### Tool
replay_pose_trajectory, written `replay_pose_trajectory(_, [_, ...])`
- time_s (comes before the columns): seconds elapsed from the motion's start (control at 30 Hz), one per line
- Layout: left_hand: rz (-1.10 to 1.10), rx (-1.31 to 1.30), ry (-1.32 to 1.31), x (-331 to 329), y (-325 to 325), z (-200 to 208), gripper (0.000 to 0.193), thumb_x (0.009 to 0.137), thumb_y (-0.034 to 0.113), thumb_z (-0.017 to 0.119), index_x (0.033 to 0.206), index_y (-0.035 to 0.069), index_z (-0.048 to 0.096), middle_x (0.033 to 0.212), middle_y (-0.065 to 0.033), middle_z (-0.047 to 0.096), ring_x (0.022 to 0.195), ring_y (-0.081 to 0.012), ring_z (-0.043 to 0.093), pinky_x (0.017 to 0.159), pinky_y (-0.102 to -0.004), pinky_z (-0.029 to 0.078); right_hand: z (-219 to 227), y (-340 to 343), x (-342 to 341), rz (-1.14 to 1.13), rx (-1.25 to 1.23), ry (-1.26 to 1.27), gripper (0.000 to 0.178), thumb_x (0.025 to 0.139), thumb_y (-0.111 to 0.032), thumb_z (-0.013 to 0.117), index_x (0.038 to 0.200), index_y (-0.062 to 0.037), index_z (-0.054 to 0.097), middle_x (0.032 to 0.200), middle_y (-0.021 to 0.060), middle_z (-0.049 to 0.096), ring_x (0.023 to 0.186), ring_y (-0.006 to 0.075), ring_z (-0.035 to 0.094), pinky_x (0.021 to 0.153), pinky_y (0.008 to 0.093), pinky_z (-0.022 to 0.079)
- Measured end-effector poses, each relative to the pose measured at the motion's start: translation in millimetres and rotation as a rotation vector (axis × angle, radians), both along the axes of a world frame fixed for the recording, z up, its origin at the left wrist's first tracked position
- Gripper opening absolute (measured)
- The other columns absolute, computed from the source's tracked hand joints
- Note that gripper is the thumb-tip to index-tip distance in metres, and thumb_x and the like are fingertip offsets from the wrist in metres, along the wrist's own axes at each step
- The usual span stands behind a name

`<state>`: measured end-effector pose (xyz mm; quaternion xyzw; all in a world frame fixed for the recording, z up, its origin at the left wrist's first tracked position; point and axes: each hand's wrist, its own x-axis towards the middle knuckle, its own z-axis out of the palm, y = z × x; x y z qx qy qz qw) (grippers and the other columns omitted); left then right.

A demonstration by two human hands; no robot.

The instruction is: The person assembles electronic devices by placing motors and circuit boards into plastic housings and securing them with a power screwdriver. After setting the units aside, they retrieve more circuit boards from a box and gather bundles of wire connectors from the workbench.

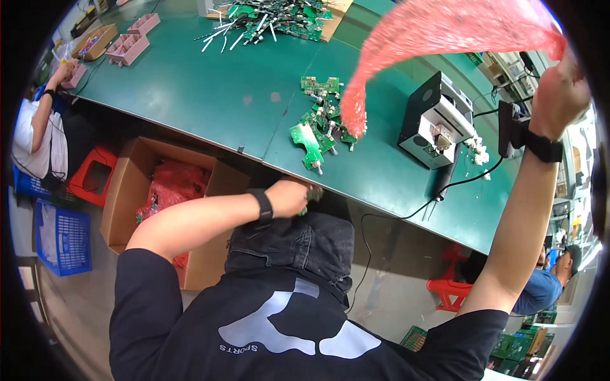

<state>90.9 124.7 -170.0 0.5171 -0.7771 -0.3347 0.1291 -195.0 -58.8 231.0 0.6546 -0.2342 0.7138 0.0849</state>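
High at the right, my right hand (pixel 560 100) is closed on one end of a red bubble-wrap bag (pixel 438 32). The bag stretches leftward in the air, and its drooping end hangs over a loose pile of green circuit boards (pixel 310 141) on the table. Down at the table's front edge, above my lap, my left hand (pixel 291 197) is closed, with green bits of a circuit board (pixel 312 194) showing at its fingers. That board is small and blurred, and most of it is hidden. Both wrists wear black bands.
A black and white machine (pixel 438 120) with a cable stands on the green table (pixel 210 82). More boards with white strips (pixel 273 22) are heaped at the back. Left of my lap, a cardboard box (pixel 127 184) holds red bubble wrap. Other people sit at far left and right.
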Motion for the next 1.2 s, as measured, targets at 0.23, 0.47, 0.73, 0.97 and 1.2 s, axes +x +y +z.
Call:
replay_pose_trajectory(0.23, [-0.262, -0.335, 0.227, 23, 41, 120, 0.032, 0.087, 0.007, 0.069, 0.118, 0.01, 0.064, 0.1, -0.0154, 0.068, 0.089, -0.0353, 0.069, 0.075, -0.0441, 0.057, -110, 85, 25, -0.103, 0.249, 0.538, 0.035, 0.1, -0.008, 0.058, 0.134, -0.0035, 0.06, 0.08, 0.0014, 0.068, 0.061, 0.0058, 0.054, 0.058, 0.0249, 0.045])
replay_pose_trajectory(0.47, [-0.058, -0.093, 0.188, 48, -44, 114, 0.035, 0.09, 0.012, 0.073, 0.124, 0.008, 0.064, 0.105, -0.0111, 0.068, 0.093, -0.0284, 0.07, 0.076, -0.0376, 0.057, -146, 134, -66, -0.287, 0.38, -0.194, 0.031, 0.108, -0.015, 0.054, 0.134, -0.0006, 0.059, 0.122, 0.0095, 0.067, 0.104, 0.0135, 0.063, 0.092, 0.0282, 0.051])
replay_pose_trajectory(0.73, [-0.134, 0.506, 0.674, 26, -92, 116, 0.048, 0.09, 0.019, 0.079, 0.133, 0.005, 0.062, 0.096, -0.0048, 0.069, 0.084, -0.0144, 0.069, 0.076, -0.0324, 0.057, -154, 143, -187, -0.316, 0.444, -0.306, 0.033, 0.108, -0.014, 0.052, 0.137, 0.0021, 0.055, 0.122, 0.0072, 0.065, 0.102, 0.0155, 0.065, 0.09, 0.0291, 0.054])
replay_pose_trajectory(0.97, [0.208, 0.0, 0.52, 13, -121, 106, 0.053, 0.088, 0.027, 0.08, 0.131, 0.002, 0.063, 0.104, -0.0111, 0.073, 0.086, -0.0221, 0.073, 0.077, -0.0387, 0.058, -181, 156, -198, -0.054, 0.476, -0.492, 0.034, 0.107, -0.016, 0.055, 0.137, 0.0005, 0.054, 0.123, 0.0098, 0.065, 0.1, 0.0176, 0.066, 0.086, 0.0343, 0.057])
replay_pose_trajectory(1.2, [-0.167, -0.567, 0.524, -16, -38, 139, 0.074, 0.085, 0.037, 0.082, 0.141, 0.0, 0.051, 0.124, -0.0216, 0.066, 0.11, -0.0354, 0.067, 0.096, -0.0399, 0.054, -242, 210, -56, 0.163, 0.592, -0.66, 0.037, 0.104, -0.017, 0.057, 0.135, 0.002, 0.051, 0.107, 0.0109, 0.062, 0.087, 0.0203, 0.062, 0.074, 0.0322, 0.057])
